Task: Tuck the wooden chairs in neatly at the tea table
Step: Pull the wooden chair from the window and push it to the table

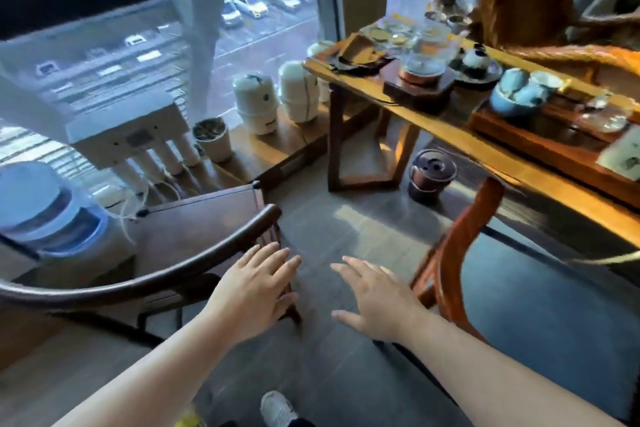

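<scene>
Fingers (277,263) spread, empty — dark chair (145,279) left, red chair (460,246) right.

We saw open grey floor (346,229) running between 2 chairs: a dark chair (194,253) on the left and a reddish chair (460,246) on the right. Ahead, the tea table (450,128) crowded with teaware closed the right side, and a dark lidded pot (431,175) stood on the floor beneath its edge.
</scene>
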{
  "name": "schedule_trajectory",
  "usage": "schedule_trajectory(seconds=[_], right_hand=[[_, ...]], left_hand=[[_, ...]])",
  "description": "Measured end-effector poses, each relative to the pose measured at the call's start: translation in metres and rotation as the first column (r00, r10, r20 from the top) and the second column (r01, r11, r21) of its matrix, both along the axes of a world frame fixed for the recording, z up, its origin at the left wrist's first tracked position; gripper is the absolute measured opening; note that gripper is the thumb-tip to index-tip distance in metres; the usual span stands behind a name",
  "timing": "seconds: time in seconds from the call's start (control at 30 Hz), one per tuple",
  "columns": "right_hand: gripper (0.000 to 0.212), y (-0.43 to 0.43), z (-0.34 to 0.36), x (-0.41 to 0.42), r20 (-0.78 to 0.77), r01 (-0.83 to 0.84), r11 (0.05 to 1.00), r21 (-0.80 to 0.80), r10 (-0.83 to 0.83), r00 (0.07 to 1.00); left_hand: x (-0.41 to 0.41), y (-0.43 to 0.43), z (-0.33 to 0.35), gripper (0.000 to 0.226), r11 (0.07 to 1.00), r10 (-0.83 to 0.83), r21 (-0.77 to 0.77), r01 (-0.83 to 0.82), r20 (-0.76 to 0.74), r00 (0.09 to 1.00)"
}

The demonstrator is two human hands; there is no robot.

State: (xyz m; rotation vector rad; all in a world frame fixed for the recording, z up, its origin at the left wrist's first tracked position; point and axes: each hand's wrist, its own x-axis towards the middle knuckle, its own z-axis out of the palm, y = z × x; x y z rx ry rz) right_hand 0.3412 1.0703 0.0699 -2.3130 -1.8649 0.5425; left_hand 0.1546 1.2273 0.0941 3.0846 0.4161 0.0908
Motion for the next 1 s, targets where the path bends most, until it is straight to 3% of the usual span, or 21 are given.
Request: schedule_trajectory(seconds=[0.17,0.5,0.87,1.0], right_hand=[[0.078,0.082,0.005,-0.03,0.031,-0.096,0.994,0.042,0.095,0.995],[0.079,0.193,-0.007,-0.062,0.027,-0.348,0.936,0.049,0.347,0.937],[0.067,0.263,-0.03,-0.077,-0.048,-0.661,0.746,-0.079,0.659,0.75],[0.064,0.273,-0.034,-0.086,-0.07,-0.706,0.699,-0.117,0.703,0.708]], left_hand=[[-0.043,0.054,0.003,0.063,0.987,0.161,-0.01,-0.16,0.022,0.987],[-0.09,0.108,-0.023,0.074,0.895,0.434,-0.076,-0.44,-0.08,0.897],[-0.117,0.122,-0.046,0.077,0.742,0.609,-0.138,-0.656,-0.269,0.746],[-0.122,0.122,-0.049,0.074,0.758,0.607,-0.084,-0.647,-0.273,0.746]])
